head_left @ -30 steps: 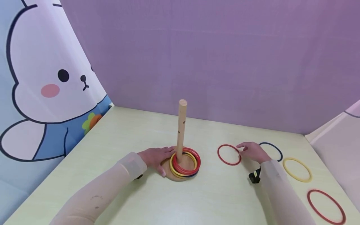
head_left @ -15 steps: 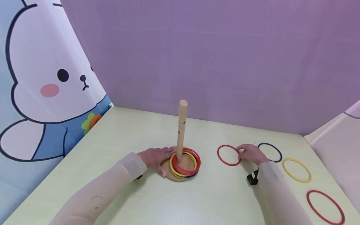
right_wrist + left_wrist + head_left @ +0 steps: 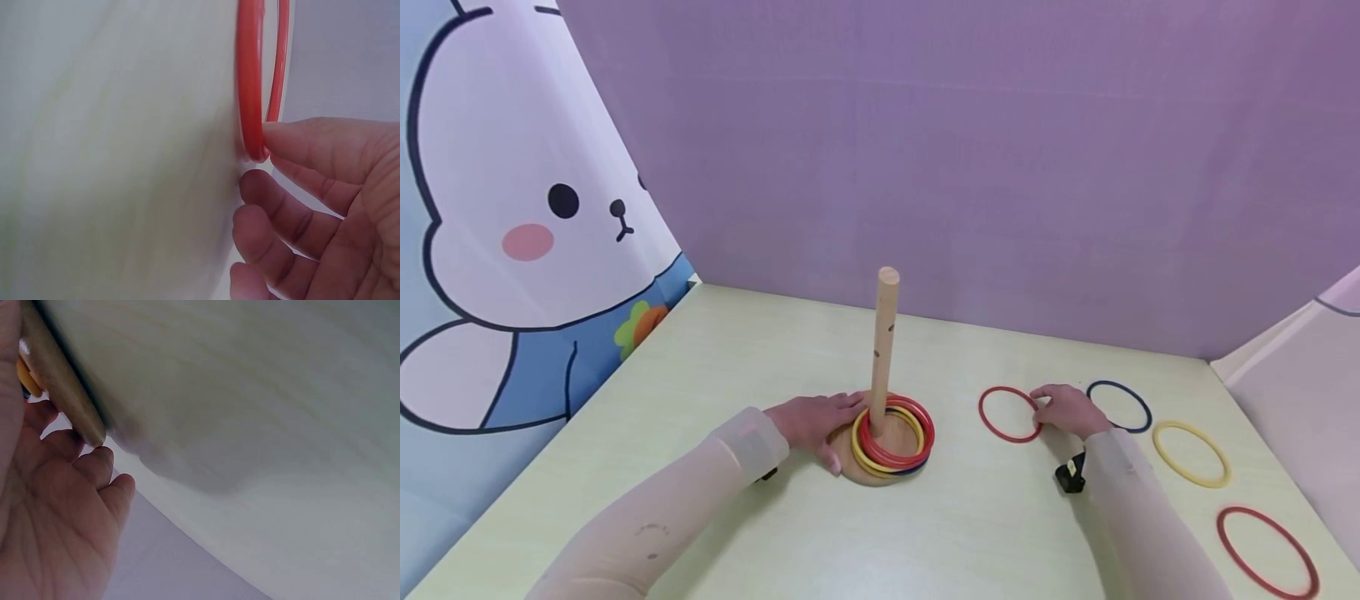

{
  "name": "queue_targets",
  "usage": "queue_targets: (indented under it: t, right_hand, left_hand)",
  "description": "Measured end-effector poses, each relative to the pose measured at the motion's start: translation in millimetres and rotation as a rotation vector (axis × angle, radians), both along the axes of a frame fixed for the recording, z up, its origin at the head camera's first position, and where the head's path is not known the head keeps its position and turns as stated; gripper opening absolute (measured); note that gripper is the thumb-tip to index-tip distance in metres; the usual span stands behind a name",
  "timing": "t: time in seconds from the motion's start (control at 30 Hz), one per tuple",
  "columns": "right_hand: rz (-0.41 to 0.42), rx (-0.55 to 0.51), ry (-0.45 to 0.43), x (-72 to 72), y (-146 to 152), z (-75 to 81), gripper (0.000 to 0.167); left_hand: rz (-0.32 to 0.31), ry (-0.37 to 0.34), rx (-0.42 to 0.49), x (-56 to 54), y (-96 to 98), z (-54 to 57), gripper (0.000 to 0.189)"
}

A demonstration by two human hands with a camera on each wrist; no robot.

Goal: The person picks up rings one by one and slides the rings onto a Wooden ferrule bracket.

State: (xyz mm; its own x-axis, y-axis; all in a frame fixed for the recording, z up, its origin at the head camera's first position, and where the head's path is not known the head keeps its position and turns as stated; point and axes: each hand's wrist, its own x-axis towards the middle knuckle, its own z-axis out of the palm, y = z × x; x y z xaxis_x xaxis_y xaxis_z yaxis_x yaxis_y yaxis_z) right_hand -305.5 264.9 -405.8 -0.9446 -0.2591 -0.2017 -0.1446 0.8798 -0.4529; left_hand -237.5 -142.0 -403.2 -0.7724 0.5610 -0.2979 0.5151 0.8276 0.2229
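Note:
A wooden ring-toss stand, with a round base (image 3: 867, 477) and an upright peg (image 3: 884, 346), stands mid-table. Stacked rings (image 3: 895, 458) in red, yellow and dark blue lie round the foot of the peg. My left hand (image 3: 815, 421) holds the base's left side, thumb at the front and fingers farther back; in the left wrist view the fingertips bend against the rim (image 3: 75, 400). To the right, my right hand (image 3: 1067, 410) pinches the near-right edge of a red ring (image 3: 992, 427). The right wrist view has the thumb against this red ring (image 3: 251, 81), other fingers curled below.
On the right side of the table (image 3: 970, 533) lie a dark blue ring (image 3: 1138, 396), a yellow ring (image 3: 1191, 478) and another red ring (image 3: 1251, 567). A purple cloth (image 3: 1000, 167) hangs behind, and a cartoon-printed cloth (image 3: 482, 183) borders the left.
My right hand has shifted slightly left and closed its fingertips at the edge of the red ring, which stays nearly in place. The left hand stays on the base.

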Motion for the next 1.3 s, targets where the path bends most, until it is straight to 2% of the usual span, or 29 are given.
queue_targets:
  t: [0.37,0.57,0.77,1.03,1.3]
  right_hand:
    - [-0.023,-0.032,-0.016,8.5,3,-3.7,0.041]
    - [-0.085,-0.084,-0.09,13.8,-2,-6.2,0.042]
    - [-0.137,-0.148,-0.143,14.5,-6,-8.4,0.042]
    - [-0.158,-0.13,-0.16,13.3,-7,-10.0,0.044]
    - [-0.152,-0.12,-0.168,17.1,-13,-4.5,0.043]
  left_hand:
    - [0.0,-0.018,-0.019,2.8,2.9,-0.2,0.101]
    - [-0.002,-0.023,-0.028,4.3,1.0,-0.9,0.101]
    - [-0.043,0.01,0.002,7.5,-3.6,0.6,0.104]
    - [-0.039,0.008,-0.014,7.0,-3.2,2.8,0.102]
    - [-0.031,0.007,-0.003,9.5,-6.5,4.1,0.101]
